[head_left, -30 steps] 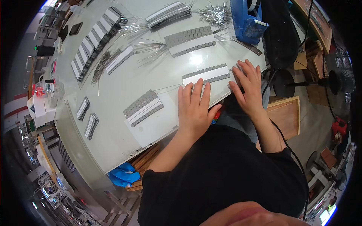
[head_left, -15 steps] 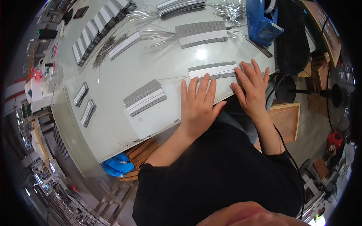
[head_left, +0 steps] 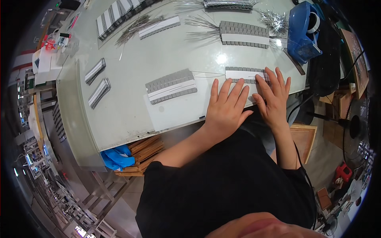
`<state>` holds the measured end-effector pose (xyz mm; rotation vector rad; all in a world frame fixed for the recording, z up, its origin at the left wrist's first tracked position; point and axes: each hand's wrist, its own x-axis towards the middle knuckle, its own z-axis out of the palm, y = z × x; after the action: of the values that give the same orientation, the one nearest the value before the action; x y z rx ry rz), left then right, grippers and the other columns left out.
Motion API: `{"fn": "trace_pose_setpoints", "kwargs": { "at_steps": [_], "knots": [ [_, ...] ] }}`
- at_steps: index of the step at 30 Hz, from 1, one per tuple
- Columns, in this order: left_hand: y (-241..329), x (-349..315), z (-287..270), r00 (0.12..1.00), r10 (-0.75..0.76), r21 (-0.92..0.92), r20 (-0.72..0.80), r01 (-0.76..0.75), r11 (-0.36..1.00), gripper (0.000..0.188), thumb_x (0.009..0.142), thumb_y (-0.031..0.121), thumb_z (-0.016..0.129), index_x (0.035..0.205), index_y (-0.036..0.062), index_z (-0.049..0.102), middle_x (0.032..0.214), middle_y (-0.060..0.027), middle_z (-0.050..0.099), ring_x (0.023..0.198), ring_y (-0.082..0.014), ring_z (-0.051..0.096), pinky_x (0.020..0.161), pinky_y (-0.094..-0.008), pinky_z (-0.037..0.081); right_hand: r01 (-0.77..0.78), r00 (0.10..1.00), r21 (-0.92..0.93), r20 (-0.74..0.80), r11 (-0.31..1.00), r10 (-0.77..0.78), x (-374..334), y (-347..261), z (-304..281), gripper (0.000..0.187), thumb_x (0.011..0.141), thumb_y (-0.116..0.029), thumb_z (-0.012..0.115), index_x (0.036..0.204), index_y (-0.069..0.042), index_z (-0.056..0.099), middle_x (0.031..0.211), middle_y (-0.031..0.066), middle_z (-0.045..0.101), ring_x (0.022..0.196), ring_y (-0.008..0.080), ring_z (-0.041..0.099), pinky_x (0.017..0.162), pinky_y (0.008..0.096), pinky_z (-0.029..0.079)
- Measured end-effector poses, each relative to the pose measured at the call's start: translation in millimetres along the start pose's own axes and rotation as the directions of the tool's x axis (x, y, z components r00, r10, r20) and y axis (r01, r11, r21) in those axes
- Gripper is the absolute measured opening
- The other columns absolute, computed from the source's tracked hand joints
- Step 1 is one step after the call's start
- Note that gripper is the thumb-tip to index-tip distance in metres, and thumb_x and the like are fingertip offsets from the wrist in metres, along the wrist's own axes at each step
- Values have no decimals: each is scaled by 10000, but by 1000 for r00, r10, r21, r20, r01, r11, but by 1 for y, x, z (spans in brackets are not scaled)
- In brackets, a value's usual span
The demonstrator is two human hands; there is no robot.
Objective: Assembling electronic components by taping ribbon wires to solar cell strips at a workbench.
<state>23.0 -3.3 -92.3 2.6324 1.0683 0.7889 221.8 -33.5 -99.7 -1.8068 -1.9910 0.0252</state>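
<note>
A grey segmented strip with a white band (head_left: 238, 73) lies near the table's front edge. My left hand (head_left: 227, 109) is open, its spread fingertips along the strip's lower edge. My right hand (head_left: 274, 99) is open too, with fingers lying over the strip's right end and hiding it. A thin dark wire-like line runs on the white band between the hands. From the strip's left end, thin wires (head_left: 208, 73) stretch toward a wider grey segmented piece with a white band (head_left: 170, 86), which rests partly on a pale sheet (head_left: 162, 117).
Farther back lie another segmented piece (head_left: 244, 35) with splayed wires, a wire bundle (head_left: 137, 29) and a silvery tangle (head_left: 274, 22). A blue tape dispenser (head_left: 301, 33) stands back right beside a metal ruler-like strip (head_left: 293, 61). Two small bundles (head_left: 99, 93) lie left.
The whole view has shifted, so the table things appear farther right. My right hand has moved left onto the strip's right end, closer to my left hand, which stays at the strip.
</note>
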Motion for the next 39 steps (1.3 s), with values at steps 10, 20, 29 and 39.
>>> {"fn": "trace_pose_setpoints", "kwargs": {
  "at_steps": [10, 20, 29, 39],
  "knots": [
    [-3, -7, 7, 999, 41, -20, -13, -41, 999, 587, 838, 321, 730, 1314, -3, 619, 1412, -224, 546, 1328, -469, 475, 1131, -716, 246, 142, 986, 246, -121, 959, -115, 59, -46, 4, 360, 795, -294, 797, 1065, -86, 680, 1392, 128, 564, 1398, 393, 432, 1165, 628, 258],
    [-1, -7, 11, 999, 6, 10, 47, -6, 1000, 636, 806, 329, 772, 1356, 53, 611, 1427, -189, 532, 1384, -480, 405, 1127, -709, 225, 68, 994, 23, 83, 997, -70, 91, -64, 24, 164, 806, -211, 751, 838, -64, 684, 1254, 61, 643, 1345, 293, 502, 1203, 575, 252],
    [4, 4, 0, 997, -6, 121, 81, -4, 993, 647, 768, 391, 813, 1288, 48, 640, 1410, -105, 554, 1290, -371, 477, 1080, -690, 325, -166, 967, 175, -162, 970, 194, 39, -1, 6, 157, 811, -210, 787, 754, -98, 692, 1295, 82, 631, 1342, 344, 487, 1197, 623, 182],
    [8, 5, 1, 994, -32, 126, 106, 18, 992, 670, 751, 359, 831, 1313, 58, 626, 1418, -95, 568, 1291, -363, 483, 1101, -660, 303, -231, 958, 174, -128, 957, 255, 35, 17, 2, 163, 789, -205, 789, 747, -78, 696, 1318, 103, 623, 1363, 371, 463, 1196, 630, 182]
  ]
}}
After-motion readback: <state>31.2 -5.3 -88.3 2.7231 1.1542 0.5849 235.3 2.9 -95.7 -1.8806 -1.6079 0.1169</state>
